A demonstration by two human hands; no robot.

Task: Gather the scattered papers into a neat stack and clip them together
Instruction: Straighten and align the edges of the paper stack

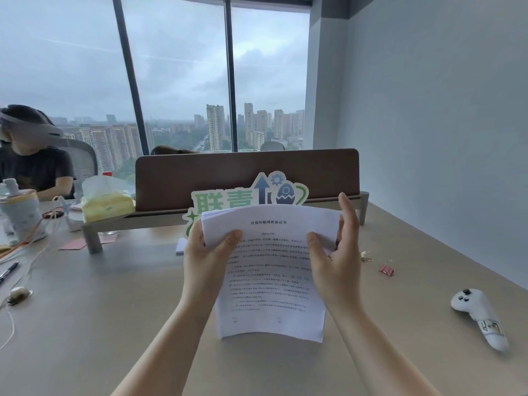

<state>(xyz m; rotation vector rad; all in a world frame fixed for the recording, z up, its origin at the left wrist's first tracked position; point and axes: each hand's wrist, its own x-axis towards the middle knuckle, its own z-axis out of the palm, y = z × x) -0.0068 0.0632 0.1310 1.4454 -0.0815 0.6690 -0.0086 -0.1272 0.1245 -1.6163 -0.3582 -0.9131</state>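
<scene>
A stack of white printed papers (271,281) stands nearly upright on the beige desk (114,324), its lower edge on the desktop. My left hand (205,258) grips the stack's upper left side, thumb across the front sheet. My right hand (337,252) holds the upper right side, thumb on the front and fingers raised along the edge. A pink binder clip (386,269) lies on the desk to the right of my right hand. A small gold clip (365,256) lies just beside that hand.
A green and white cut-out sign (245,192) stands behind the papers, in front of a brown desk divider (245,172). A white controller (480,315) lies at the right. Tissues (107,204), a cup, a pen (8,271) and cables sit at the left, near a seated person (34,155).
</scene>
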